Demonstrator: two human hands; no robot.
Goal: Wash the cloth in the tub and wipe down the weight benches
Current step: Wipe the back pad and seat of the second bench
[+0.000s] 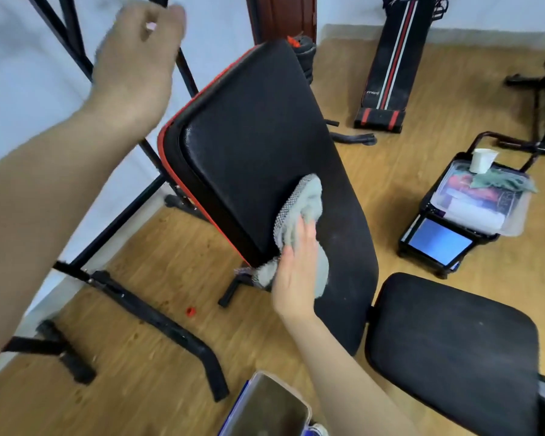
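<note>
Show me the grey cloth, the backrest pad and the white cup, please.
grey cloth (309,199): head view, bunched upper part.
backrest pad (255,130): head view, middle of its black face.
white cup (482,160): head view, its side wall.

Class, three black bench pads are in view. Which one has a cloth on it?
The red-edged backrest in the middle: the right hand presses the grey cloth on it. The seat and the striped bench have none.

Tub (274,407) cut off at bottom edge, left hand (139,55) blurred
</note>
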